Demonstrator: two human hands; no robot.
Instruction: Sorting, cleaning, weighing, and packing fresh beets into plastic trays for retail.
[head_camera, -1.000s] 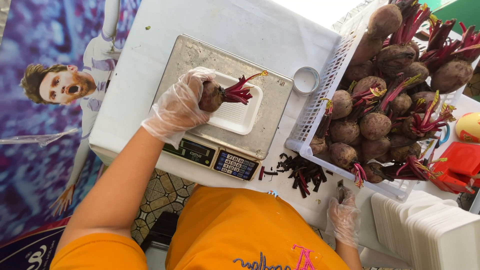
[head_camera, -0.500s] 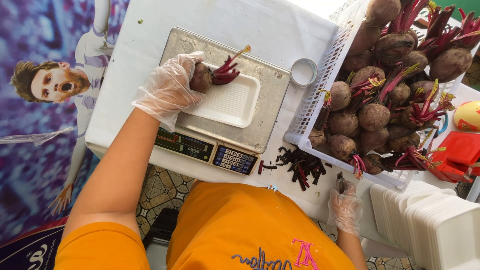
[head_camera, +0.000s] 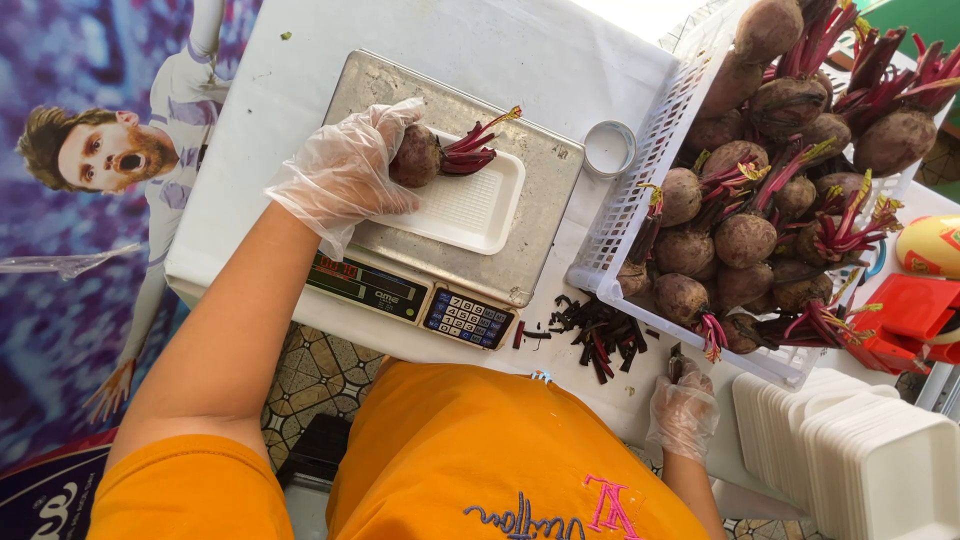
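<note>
Gloved left hand (head_camera: 345, 170) gripping beetroot (head_camera: 416, 156) over white tray (head_camera: 470, 205), right hand (head_camera: 683, 412) closed on something unclear.

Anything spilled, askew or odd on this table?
Only a loose pile of cut beet stems scattered on the white table between the scale and the basket. The left hand holds a beet over the white tray.

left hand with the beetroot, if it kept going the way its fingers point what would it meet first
Probably the small round white cup beside the scale. The left hand points along the white tray, holding a beetroot; past the tray lies bare scale pan. Height is unclear.
</note>
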